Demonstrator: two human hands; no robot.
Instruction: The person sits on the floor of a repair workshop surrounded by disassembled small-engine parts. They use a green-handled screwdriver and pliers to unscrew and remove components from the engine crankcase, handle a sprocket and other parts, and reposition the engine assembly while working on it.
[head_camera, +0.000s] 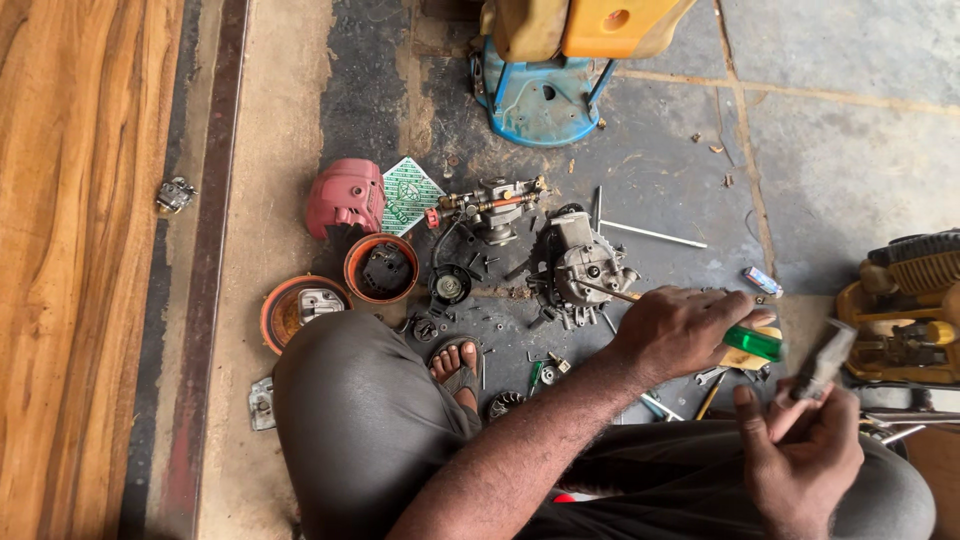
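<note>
The green-handled screwdriver (745, 340) lies in my left hand (680, 330), my fingers wrapped tight round its translucent green grip, and its thin metal shaft runs toward ten o'clock until the tip meets the grey metal engine block (585, 265) sitting on the floor. My right hand (800, 450), at five o'clock from the screwdriver, has its fingers closed on a small grey metal part (822, 362), held up just beside the green handle; I cannot tell what the part is, as it is blurred.

At nine o'clock from the engine block stands a grey carburettor assembly with brass fittings (490, 208), and at seven o'clock of that a small round black pulley (449, 287). Further out at nine o'clock sit an orange round cup holding a black part (381, 266), a red plastic engine cover (345, 197) and a green-and-white patterned square card (410, 192) between the cover and the carburettor. A second orange round housing with a silver piece inside (300, 308) lies touching my bent knee. My bare foot (455, 362) shows below the pulley, with loose screws and small tools scattered around it.

At twelve o'clock stands a blue metal base under a yellow plastic tank (545, 90). At three o'clock is a yellow machine (905, 305). A thin white rod (652, 235) lies on the grey concrete floor (850, 150).
</note>
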